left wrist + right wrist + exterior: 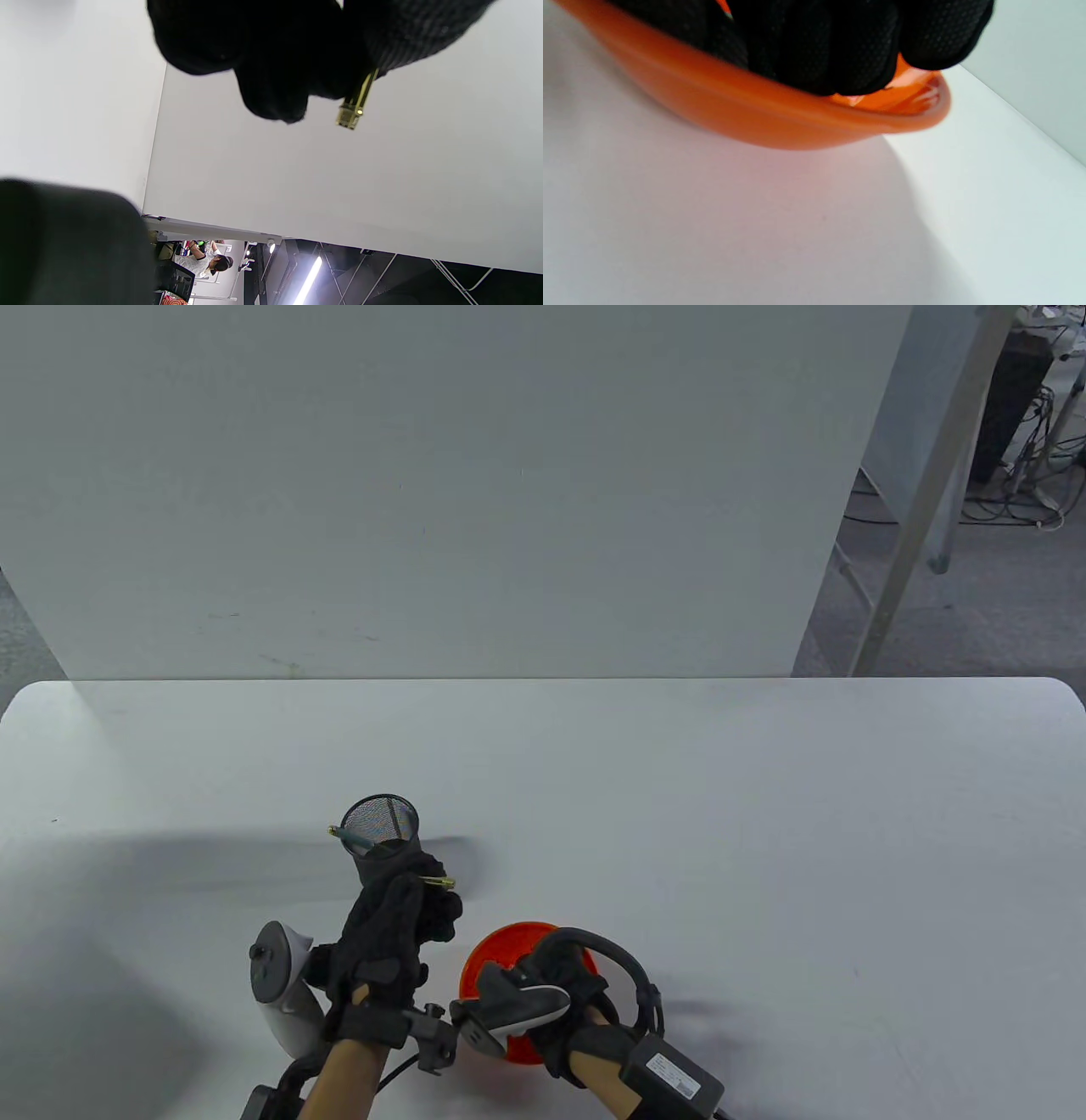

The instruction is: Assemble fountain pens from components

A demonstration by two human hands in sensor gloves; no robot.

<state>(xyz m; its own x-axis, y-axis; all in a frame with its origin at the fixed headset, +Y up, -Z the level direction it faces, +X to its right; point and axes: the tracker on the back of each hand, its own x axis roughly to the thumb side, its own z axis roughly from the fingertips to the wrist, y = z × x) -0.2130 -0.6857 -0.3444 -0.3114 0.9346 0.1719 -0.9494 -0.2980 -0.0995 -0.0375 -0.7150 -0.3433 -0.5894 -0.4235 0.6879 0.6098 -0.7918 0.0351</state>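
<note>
Nearest the camera, at the near edge of the white worktop [764, 814], the right hand [556, 984] reaches down into an orange bowl [488, 954]; its fingers [840, 55] are curled over the rim and into the bowl, but whether they pinch a part there cannot be told, since the glove hides the inside. Just to the left, the left hand [394, 925] is curled round a slim pen part with a gold end [437, 883]; in the left wrist view that gold tip [352, 106] sticks out past the fingertips. The part's long axis runs roughly left to right, its gold end pointing right, toward the bowl. A black mesh pen cup [380, 827] stands touching the far side of the left hand, with another pen [348, 837] leaning in it. Judging by this, the next piece must come from the bowl, and the right hand is nearer; it would then meet the exposed gold end
</note>
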